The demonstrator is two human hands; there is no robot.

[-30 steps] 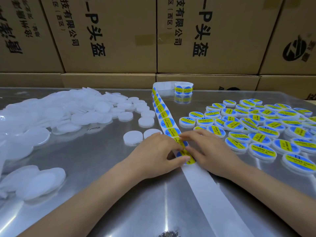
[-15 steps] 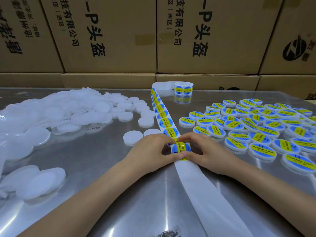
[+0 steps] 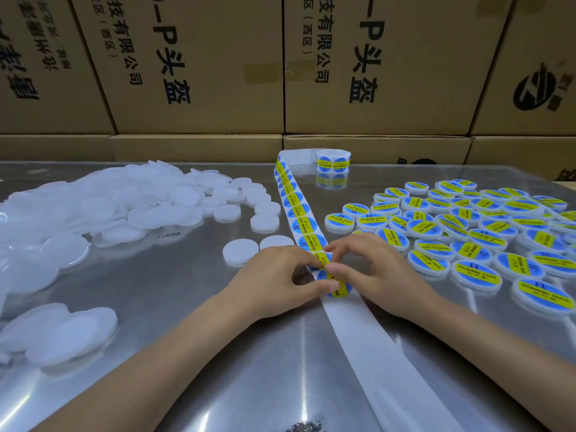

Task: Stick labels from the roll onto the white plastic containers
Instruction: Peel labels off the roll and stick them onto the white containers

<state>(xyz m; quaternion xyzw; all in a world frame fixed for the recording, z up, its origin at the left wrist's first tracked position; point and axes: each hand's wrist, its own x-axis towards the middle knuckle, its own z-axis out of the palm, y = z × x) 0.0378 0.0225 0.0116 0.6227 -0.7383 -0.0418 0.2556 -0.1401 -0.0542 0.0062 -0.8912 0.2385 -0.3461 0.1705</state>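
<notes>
- Since half a second ago both hands have slid a little nearer along the strip, and the label between them now lies lower, close to the bare backing.
- Nearest, the spent backing paper [image 3: 380, 353] runs empty toward the camera across the worktop [image 3: 187, 353] — every label on that stretch is gone.
- Left hand [image 3: 280, 280] and right hand [image 3: 371, 269] meet over the strip; fingers of both are curled and pinch one blue-and-yellow label [image 3: 335, 283]. Whether a container sits under it I cannot tell.
- Just beyond, the label strip [image 3: 300, 210] still carries a full row.
- To the right, labelled containers [image 3: 467, 241] lie in a broad cluster — a good share done.
- To the left, plain white containers [image 3: 131, 210] are heaped, so by my judgement much remains.
- Farthest, the roll [image 3: 333, 162] stands before cardboard boxes [image 3: 202, 73].
</notes>
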